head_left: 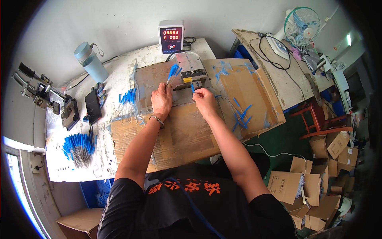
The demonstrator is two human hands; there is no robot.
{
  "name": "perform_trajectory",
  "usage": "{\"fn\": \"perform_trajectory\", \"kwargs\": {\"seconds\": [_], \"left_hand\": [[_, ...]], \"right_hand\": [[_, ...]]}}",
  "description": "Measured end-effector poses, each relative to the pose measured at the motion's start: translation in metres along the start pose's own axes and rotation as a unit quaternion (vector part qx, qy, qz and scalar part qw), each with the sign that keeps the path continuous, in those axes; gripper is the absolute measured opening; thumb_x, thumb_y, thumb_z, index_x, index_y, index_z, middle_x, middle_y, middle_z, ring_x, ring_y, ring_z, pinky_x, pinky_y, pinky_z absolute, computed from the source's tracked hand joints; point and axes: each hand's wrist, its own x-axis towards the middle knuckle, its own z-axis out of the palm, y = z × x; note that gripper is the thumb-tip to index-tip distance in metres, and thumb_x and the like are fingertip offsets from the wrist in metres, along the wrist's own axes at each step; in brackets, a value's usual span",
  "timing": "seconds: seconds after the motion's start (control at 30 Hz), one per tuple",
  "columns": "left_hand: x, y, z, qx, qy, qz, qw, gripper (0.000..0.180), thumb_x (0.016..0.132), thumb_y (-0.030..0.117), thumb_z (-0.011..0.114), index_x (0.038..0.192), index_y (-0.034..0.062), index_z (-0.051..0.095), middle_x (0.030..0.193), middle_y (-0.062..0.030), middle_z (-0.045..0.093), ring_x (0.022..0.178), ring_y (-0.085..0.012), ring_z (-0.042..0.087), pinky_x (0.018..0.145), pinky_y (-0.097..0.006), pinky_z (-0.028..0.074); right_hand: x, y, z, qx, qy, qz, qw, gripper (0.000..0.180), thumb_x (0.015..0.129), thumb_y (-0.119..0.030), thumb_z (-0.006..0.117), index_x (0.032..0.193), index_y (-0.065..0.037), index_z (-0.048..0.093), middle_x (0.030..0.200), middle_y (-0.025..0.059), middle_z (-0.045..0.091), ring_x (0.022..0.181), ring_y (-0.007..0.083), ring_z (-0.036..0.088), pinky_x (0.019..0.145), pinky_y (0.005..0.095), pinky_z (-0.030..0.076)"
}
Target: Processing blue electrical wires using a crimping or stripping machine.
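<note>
My left hand [161,100] is closed around a small bunch of blue-tipped wires [174,71], their blue ends pointing up and away from me. Just right of it, my right hand [204,102] pinches a single blue-tipped wire [193,87] at the front of a small metal bench machine [190,63]. A yellow part [187,80] sits on the machine's front, beside a dark metal block [197,84]. Fingers hide most of the single wire.
Loose blue-tipped wires [242,114] lie on the cardboard [254,85] at right; another pile [128,96] lies left, and a large bundle [79,147] near left. Behind stand a red-digit counter box [171,36] and a blue bottle [91,63]. A metal clamp fixture [68,111] stands far left.
</note>
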Motion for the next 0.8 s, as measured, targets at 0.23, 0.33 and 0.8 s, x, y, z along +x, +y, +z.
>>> {"fn": "perform_trajectory", "kwargs": {"seconds": [0.23, 0.33, 0.8], "left_hand": [[0.000, 0.001, 0.000, 0.022, -0.008, 0.005, 1.000, 0.018, 0.092, 0.024, 0.050, 0.085, 0.0071, 0.053, 0.067, -0.0162, 0.060, 0.068, -0.0370, 0.056, 0.073, -0.042, 0.041], [0.000, 0.000, 0.001, 0.035, 0.011, 0.032, 0.999, 0.020, 0.093, 0.024, 0.050, 0.084, 0.0068, 0.054, 0.064, -0.0138, 0.060, 0.065, -0.0359, 0.058, 0.067, -0.043, 0.043], [-0.003, 0.005, 0.002, 0.153, -0.016, 0.101, 0.983, 0.018, 0.092, 0.025, 0.050, 0.085, 0.0090, 0.055, 0.067, -0.0155, 0.062, 0.071, -0.0341, 0.060, 0.073, -0.040, 0.040]], "right_hand": [[0.002, -0.002, 0.001, 0.017, -0.011, -0.002, 1.000, 0.009, 0.081, -0.008, 0.063, 0.086, -0.001, 0.063, 0.070, 0.0016, 0.063, 0.062, 0.0071, 0.056, 0.055, 0.0231, 0.043], [0.004, 0.002, 0.002, 0.024, -0.011, -0.005, 1.000, 0.009, 0.081, -0.007, 0.063, 0.086, -0.001, 0.064, 0.070, 0.0023, 0.063, 0.063, 0.0075, 0.056, 0.055, 0.0231, 0.044], [-0.029, -0.009, -0.034, -0.243, 0.038, -0.150, 0.958, 0.016, 0.080, -0.020, 0.067, 0.086, -0.009, 0.058, 0.083, 0.0081, 0.061, 0.076, 0.0298, 0.061, 0.066, 0.0418, 0.048]]}}
